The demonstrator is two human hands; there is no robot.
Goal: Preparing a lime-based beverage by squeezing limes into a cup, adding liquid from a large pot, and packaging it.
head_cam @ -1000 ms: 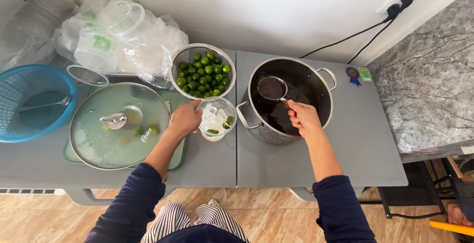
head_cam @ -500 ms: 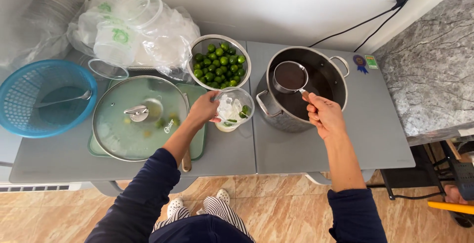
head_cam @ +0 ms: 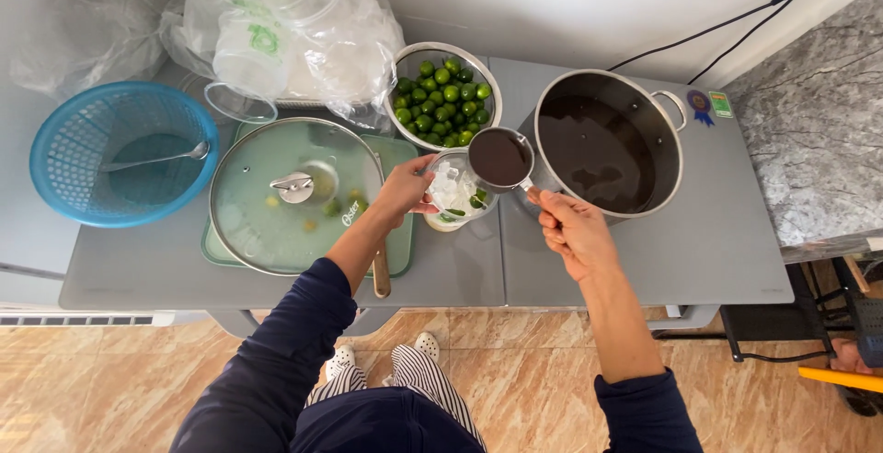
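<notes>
My left hand (head_cam: 406, 188) grips the side of a clear plastic cup (head_cam: 452, 194) with ice and green lime pieces inside. My right hand (head_cam: 571, 229) holds a small metal ladle (head_cam: 500, 157) full of dark liquid, level, right over the cup's right rim. To the right stands a big steel pot (head_cam: 607, 143) holding the same dark liquid. Behind the cup sits a metal bowl of small green limes (head_cam: 443, 96).
A glass pot lid (head_cam: 296, 194) lies on a green tray (head_cam: 397, 249) to the left, with a wooden handle sticking out near the front edge. A blue basket (head_cam: 122, 153) holds a spoon. Plastic bags of clear cups (head_cam: 286, 30) fill the back left. Black cables run behind the pot.
The ladle came up out of the pot and travelled left, stopping over the cup. My left hand stayed on the cup.
</notes>
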